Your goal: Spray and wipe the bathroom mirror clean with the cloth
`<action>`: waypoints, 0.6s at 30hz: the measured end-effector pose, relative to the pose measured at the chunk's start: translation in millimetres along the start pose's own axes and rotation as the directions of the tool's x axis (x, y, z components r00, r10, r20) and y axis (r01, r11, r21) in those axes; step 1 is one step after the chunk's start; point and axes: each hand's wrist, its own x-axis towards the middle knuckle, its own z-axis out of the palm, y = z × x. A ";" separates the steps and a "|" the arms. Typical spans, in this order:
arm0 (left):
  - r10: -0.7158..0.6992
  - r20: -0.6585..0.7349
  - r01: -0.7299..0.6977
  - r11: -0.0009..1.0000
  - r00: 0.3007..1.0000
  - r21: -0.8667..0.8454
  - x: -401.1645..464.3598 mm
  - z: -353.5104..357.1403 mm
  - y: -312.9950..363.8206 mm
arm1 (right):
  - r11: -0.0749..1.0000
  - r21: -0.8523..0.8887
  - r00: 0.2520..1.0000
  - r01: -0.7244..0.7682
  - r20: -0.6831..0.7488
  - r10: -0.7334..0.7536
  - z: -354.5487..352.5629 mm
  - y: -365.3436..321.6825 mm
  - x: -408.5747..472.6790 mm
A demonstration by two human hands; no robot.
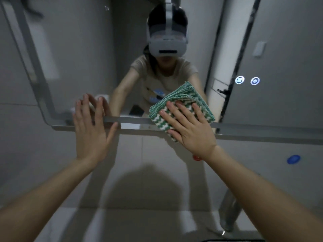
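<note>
the left hand (90, 126) lies flat and open against the mirror (122, 58) at its bottom edge and may smear it. the right hand (187, 126) presses the folded cloth (185, 98) flat there; it could slip off below the edge.

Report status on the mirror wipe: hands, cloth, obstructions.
Right hand flat, pressing the cloth on the mirror's bottom edge. Left hand open, braced on the frame. No spray bottle in view. Nothing blocking.
</note>
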 end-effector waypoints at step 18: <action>0.141 -0.047 -0.141 0.990 0.989 0.019 -7.5 38.7 150.1 | 0.993 -0.043 0.993 0.113 0.022 -0.112 -5.0 110.2 -82.9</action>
